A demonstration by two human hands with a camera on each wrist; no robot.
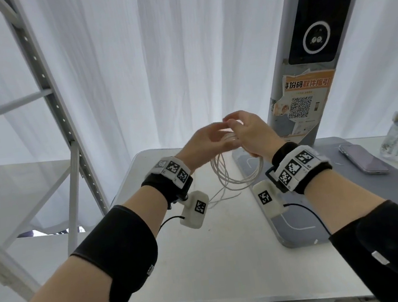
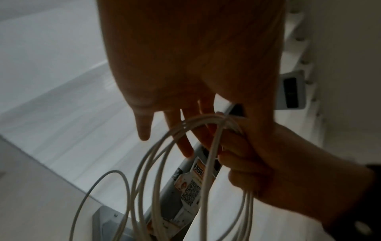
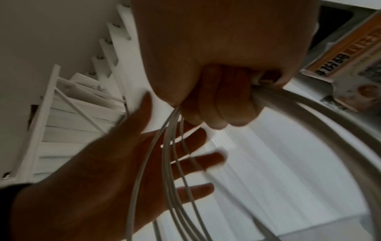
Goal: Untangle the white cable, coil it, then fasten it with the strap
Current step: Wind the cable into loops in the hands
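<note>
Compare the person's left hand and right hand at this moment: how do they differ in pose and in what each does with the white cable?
The right hand has its fingers curled round the gathered loops of the white cable, gripping them; the left hand has straight, spread fingers and grips nothing. The right hand carries the hanging coil; the left hand lies open beside the loops. Both are raised above the table, close together.

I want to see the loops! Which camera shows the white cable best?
The left wrist view: the white cable shows its separate loops, gripped by the right hand. The head view shows it small and far; the right wrist view shows blurred strands.
</note>
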